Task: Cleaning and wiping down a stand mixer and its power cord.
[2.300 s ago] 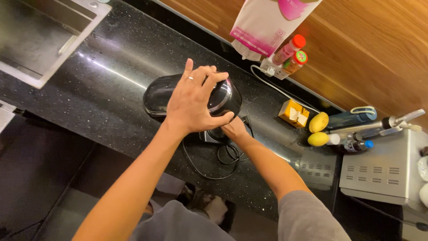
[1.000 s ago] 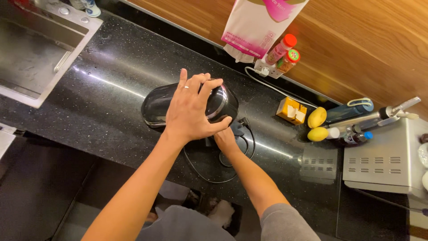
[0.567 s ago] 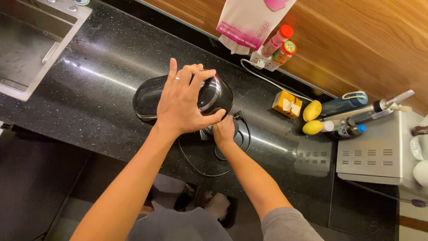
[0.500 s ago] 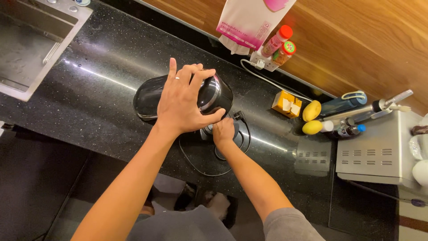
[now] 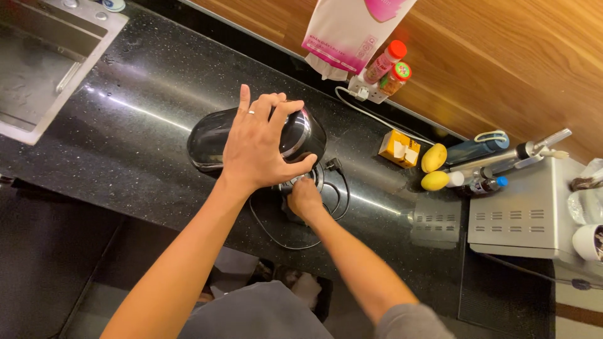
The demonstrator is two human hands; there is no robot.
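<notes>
Black speckled stone countertop runs corner to corner, glossy, w/ streaks of light reflected across it. Wood-panel wall along the back, 12 to 3 o'clock. Steel sink is set into the counter at 10 o'clock. Below the counter edge, dark floor at 7 o'clock.

Centre of view: black stand mixer w/ a chrome band on its head, seen from above, sitting on the counter. Left hand lies spread over the mixer head, fingers fanned & curled onto the top, thumb hooked round the side nearest the person; ring on one finger. It's pressing/gripping the head, palm flat on it. Right hand is just below, at approx 5 o'clock of the mixer, fingers bunched tight at the mixer's base by the chrome part; can't tell what, if anything, it pinches. Black power cord loops on the counter round that hand.

Other bits: pink & white pouch leaning on the wall at 12 o'clock, two red-capped spice bottles beside it by a white wall socket. At 2 to 3 o'clock: small yellow carton, two yellow mangoes, dark bottles lying flat, then a silver toaster oven at the far right w/ a white cup on it. Grey shirt at 6 o'clock.
</notes>
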